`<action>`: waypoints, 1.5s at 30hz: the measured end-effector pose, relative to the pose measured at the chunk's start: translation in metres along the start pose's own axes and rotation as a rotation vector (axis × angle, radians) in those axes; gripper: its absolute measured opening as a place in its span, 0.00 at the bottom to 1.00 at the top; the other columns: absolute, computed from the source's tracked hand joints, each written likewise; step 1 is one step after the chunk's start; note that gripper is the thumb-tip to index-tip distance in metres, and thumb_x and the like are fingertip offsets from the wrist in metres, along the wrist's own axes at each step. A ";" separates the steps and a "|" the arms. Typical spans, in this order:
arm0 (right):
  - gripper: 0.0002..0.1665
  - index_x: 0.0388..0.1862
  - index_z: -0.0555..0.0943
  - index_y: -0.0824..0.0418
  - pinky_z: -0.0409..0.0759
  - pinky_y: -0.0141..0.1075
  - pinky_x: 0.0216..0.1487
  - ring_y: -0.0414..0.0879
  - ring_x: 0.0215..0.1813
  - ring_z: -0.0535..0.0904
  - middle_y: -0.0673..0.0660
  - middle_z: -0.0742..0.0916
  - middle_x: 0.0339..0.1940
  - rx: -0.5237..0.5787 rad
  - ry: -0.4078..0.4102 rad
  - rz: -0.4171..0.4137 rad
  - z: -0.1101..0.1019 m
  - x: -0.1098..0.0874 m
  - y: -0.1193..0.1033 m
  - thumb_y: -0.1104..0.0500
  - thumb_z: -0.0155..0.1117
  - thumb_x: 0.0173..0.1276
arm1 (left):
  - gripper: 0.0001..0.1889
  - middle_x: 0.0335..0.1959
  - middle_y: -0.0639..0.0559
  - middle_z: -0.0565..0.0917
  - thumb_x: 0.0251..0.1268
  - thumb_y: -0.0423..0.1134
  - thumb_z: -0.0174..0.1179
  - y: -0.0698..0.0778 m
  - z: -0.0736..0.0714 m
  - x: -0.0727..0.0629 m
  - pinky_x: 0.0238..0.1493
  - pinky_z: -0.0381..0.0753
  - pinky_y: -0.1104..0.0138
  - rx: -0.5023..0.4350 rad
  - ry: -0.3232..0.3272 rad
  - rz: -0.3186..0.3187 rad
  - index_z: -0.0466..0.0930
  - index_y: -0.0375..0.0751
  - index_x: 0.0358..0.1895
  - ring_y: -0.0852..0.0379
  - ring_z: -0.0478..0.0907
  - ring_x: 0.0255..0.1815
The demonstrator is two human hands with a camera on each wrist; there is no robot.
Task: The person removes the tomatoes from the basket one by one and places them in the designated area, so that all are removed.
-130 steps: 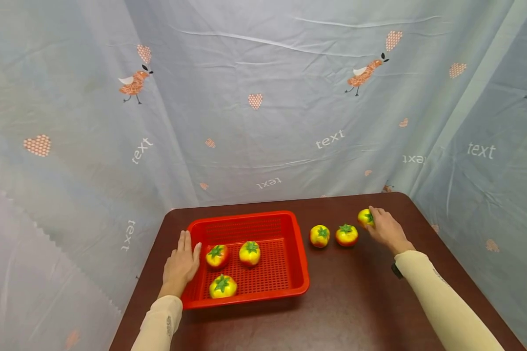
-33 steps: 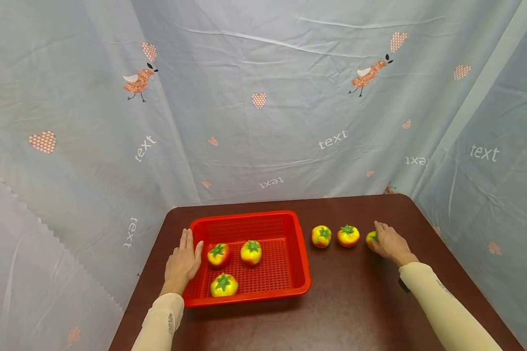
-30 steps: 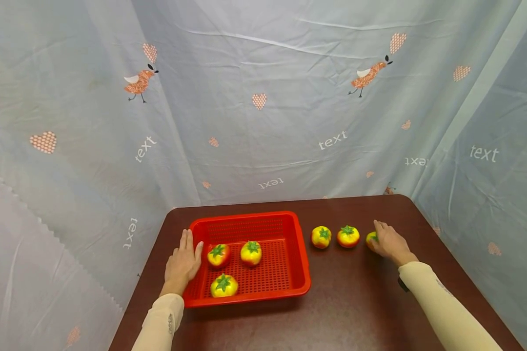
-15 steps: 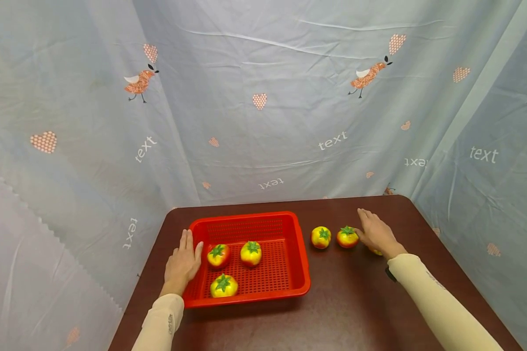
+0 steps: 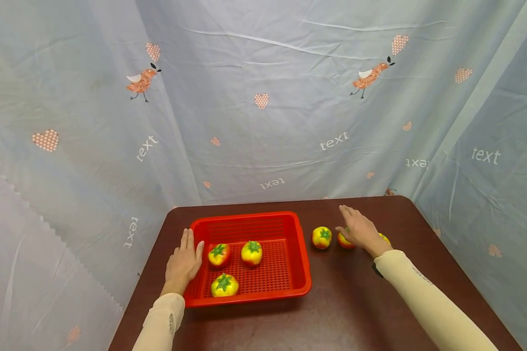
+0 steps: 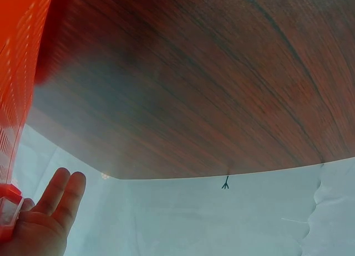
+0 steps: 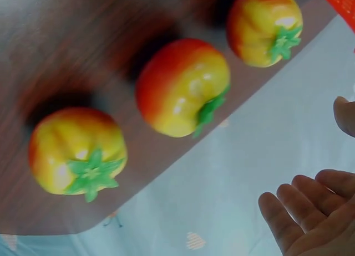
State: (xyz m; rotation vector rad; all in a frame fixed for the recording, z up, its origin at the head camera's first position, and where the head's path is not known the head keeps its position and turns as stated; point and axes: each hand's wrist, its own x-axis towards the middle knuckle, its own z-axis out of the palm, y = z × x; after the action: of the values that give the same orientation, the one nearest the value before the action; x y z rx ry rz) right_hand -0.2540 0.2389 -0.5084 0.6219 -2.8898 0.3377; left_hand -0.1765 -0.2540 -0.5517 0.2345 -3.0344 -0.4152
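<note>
Has three glossy tomatoes (image 7: 183, 87), yellow blushing to red under green star caps (image 7: 92, 172), on the table (image 5: 325, 317) beside the red basket (image 5: 295, 253). Grips nothing with right hand (image 5: 360, 230); rests left hand (image 5: 182, 264), straight-fingered, against the basket.

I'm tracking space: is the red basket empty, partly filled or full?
Partly filled: the red basket holds three tomatoes, and its bare perforated floor shows beside them.

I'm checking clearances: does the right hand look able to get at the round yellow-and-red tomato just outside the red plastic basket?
Probably yes: the right hand is open and empty, and nothing shows between it and that tomato; the basket lies beyond.
</note>
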 end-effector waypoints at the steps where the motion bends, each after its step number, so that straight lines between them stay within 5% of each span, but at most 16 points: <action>1: 0.42 0.72 0.61 0.73 0.71 0.59 0.65 0.67 0.69 0.69 0.72 0.70 0.71 0.002 -0.002 -0.003 0.000 0.001 -0.002 0.55 0.66 0.67 | 0.38 0.80 0.35 0.41 0.78 0.54 0.36 0.000 0.000 0.000 0.65 0.65 0.36 0.001 -0.001 0.000 0.36 0.35 0.79 0.25 0.66 0.64; 21: 0.42 0.73 0.62 0.70 0.72 0.57 0.66 0.64 0.70 0.69 0.69 0.71 0.72 -0.013 -0.023 -0.095 0.010 0.013 -0.036 0.53 0.66 0.67 | 0.38 0.80 0.35 0.42 0.78 0.53 0.37 0.001 0.000 0.001 0.64 0.66 0.36 0.001 0.003 0.007 0.36 0.34 0.78 0.25 0.67 0.63; 45: 0.42 0.73 0.64 0.67 0.71 0.52 0.69 0.60 0.70 0.70 0.65 0.72 0.72 -0.014 -0.065 -0.217 0.025 0.021 -0.102 0.49 0.65 0.68 | 0.38 0.80 0.35 0.41 0.78 0.54 0.36 0.000 -0.001 -0.001 0.65 0.65 0.37 -0.007 -0.003 -0.004 0.36 0.35 0.79 0.25 0.67 0.63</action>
State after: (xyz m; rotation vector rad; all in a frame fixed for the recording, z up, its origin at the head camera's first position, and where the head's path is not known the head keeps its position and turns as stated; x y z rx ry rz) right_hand -0.2326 0.1341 -0.5097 0.9500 -2.8447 0.2711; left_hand -0.1758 -0.2543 -0.5507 0.2401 -3.0351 -0.4263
